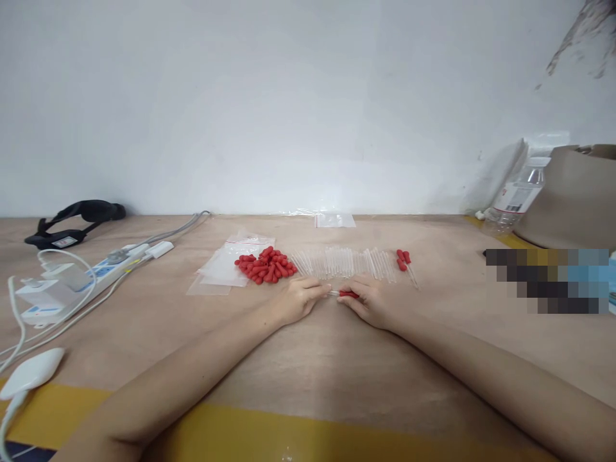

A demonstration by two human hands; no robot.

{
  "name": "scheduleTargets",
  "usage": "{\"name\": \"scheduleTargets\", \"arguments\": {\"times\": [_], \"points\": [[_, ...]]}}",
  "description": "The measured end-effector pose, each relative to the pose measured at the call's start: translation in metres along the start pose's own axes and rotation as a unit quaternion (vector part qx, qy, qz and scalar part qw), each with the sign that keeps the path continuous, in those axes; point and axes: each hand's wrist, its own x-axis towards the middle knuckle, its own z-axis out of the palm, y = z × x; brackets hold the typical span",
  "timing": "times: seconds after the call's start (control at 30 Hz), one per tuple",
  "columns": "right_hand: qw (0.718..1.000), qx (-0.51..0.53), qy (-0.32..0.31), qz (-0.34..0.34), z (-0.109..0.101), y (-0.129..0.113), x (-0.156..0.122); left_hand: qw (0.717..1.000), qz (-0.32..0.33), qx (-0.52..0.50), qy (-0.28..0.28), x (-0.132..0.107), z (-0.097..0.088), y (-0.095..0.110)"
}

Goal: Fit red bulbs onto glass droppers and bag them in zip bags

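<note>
My left hand (299, 299) and my right hand (369, 300) meet at the middle of the table. My left fingers pinch a thin clear glass tube (333, 292). My right fingers are closed on a small red rubber bulb (348, 294) at the tube's end. Just beyond my hands lies a row of several clear tubes (344, 262). A heap of several red bulbs (266, 264) sits to the left of that row. A few finished droppers with red bulbs (403, 259) lie at the row's right end.
Clear plastic bags (222, 271) lie left of the bulb heap, another bag (335, 220) by the wall. A white power strip (72, 282) with plugs and cables and a black strap (72, 221) sit at left. A water bottle (517, 196) and brown box (572, 192) stand at right.
</note>
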Motion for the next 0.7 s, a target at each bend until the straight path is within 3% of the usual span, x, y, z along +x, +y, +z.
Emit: {"name": "scheduleTargets", "arguments": {"times": [0.13,0.37,0.5,0.7], "points": [[1.000,-0.006,0.019,-0.006,0.007,0.006,0.000,1.000,0.000,0.014,-0.010,0.003,0.004,0.002],[0.998,-0.026,0.017,0.049,0.000,0.022,0.002,0.995,-0.082,-0.041,0.033,0.002,0.007,-0.002],[0.998,-0.014,0.000,0.062,-0.009,0.018,0.000,0.994,-0.102,-0.050,0.008,-0.001,0.005,-0.005],[0.999,0.025,-0.024,0.036,-0.006,0.011,0.000,0.992,-0.102,-0.076,0.000,-0.003,0.004,-0.006]]}}
